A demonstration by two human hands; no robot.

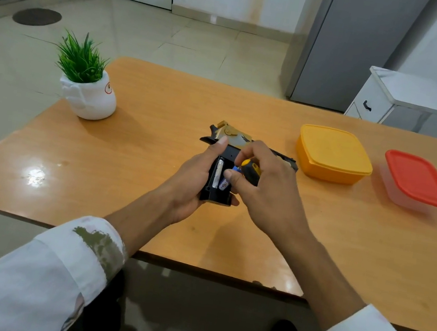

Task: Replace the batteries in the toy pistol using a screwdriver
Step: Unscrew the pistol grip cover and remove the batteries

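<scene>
The black and gold toy pistol (231, 141) is held above the middle of the wooden table (124, 167). My left hand (194, 181) grips its handle from the left, thumb along the frame. The battery compartment in the handle lies uncovered, with a battery (218, 174) inside and a second blue-and-white battery (225, 184) beside it. My right hand (263, 184) holds a yellow and black screwdriver (251, 169) in its curled fingers, and its thumb touches the second battery. The screwdriver's tip is hidden.
A white pot with a green plant (88, 91) stands at the table's far left. A yellow lidded box (333, 154) and a clear box with a red lid (418, 181) sit at the right. A white cabinet (412, 105) stands behind the table.
</scene>
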